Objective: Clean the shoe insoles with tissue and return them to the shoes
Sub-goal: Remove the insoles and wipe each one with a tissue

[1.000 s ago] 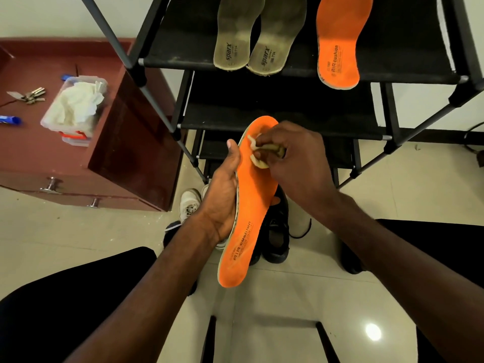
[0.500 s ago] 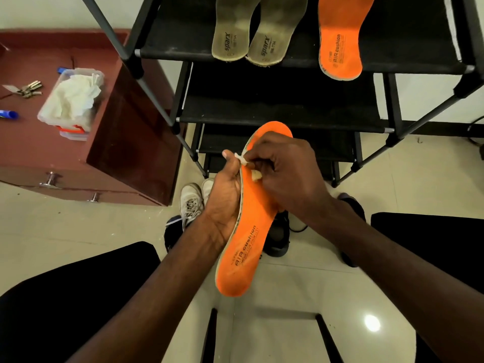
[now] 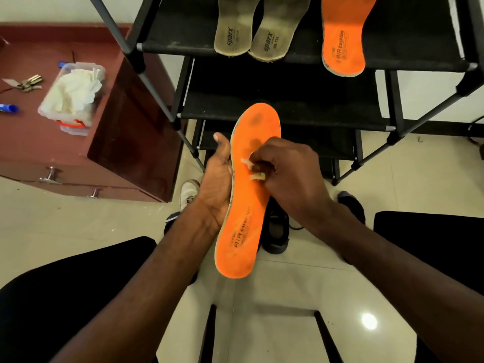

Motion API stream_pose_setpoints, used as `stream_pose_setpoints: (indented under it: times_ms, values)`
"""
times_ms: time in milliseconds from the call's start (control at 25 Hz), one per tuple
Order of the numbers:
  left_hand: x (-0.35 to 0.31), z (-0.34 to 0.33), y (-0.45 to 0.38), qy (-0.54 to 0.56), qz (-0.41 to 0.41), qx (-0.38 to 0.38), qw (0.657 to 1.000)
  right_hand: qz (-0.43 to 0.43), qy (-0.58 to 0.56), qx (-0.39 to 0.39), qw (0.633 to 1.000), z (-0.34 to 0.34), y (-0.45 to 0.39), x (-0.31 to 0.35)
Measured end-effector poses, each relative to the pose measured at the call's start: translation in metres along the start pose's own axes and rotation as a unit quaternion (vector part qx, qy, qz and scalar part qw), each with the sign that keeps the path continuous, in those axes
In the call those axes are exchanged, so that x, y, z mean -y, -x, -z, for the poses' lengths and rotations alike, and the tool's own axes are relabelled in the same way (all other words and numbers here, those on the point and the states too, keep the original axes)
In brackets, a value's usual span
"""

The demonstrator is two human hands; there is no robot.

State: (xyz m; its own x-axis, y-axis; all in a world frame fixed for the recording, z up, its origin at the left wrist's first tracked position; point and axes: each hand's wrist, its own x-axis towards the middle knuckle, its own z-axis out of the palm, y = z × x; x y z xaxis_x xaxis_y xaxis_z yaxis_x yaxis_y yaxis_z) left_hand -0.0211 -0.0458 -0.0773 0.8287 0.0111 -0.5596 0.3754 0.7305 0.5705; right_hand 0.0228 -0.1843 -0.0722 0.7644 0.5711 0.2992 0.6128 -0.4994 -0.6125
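Note:
My left hand [image 3: 218, 179] holds an orange insole [image 3: 247, 205] from its left edge, toe end pointing away from me. My right hand [image 3: 285, 174] pinches a small crumpled tissue [image 3: 252, 170] and presses it on the insole's middle. A second orange insole [image 3: 344, 35] and two grey insoles [image 3: 262, 24] lie on the top shelf of the black shoe rack [image 3: 288, 106]. A black shoe [image 3: 276, 231] and a white shoe [image 3: 189, 192] stand on the floor below my hands, partly hidden.
A clear plastic box of tissues [image 3: 73, 95] sits on a reddish-brown cabinet [image 3: 110, 142] at the left, with keys [image 3: 26, 82] and a blue pen [image 3: 7, 108] beside it. My dark-clad knees fill the lower corners. Pale floor tiles lie between.
My right hand has slid the tissue down from the insole's toe area toward its middle, uncovering the toe end. The insole has shifted slightly in my left hand.

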Motion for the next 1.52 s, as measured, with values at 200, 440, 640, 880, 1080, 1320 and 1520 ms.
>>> stream_pose_setpoints:
  times_ms: [200,440,640,880,1080,1320,1520]
  values:
    - [-0.015,-0.017,0.007,-0.052,0.03,-0.041,0.997,-0.117,-0.077,-0.038,0.989,0.005,-0.016,0.005]
    - [-0.018,-0.013,0.031,-0.044,0.055,-0.034,0.997,-0.248,-0.158,-0.039,0.955,0.019,-0.018,-0.021]
    - [-0.004,0.001,0.013,-0.077,0.098,-0.054,0.991,-0.26,-0.163,-0.028,0.951,0.02,-0.018,-0.024]
    - [-0.007,0.011,0.008,0.029,0.102,-0.009,0.994,-0.229,-0.09,0.009,0.969,0.009,-0.013,-0.021]
    - [0.005,0.012,0.005,0.064,0.066,0.061,0.994,-0.149,-0.034,0.053,0.987,0.003,-0.013,-0.013]
    - [0.009,0.016,0.003,0.154,0.048,0.056,0.985,-0.051,-0.078,0.055,0.994,-0.01,0.004,0.012]
    - [0.019,0.01,0.001,0.151,0.055,0.057,0.985,-0.109,-0.065,-0.012,0.992,-0.006,0.0,0.002]
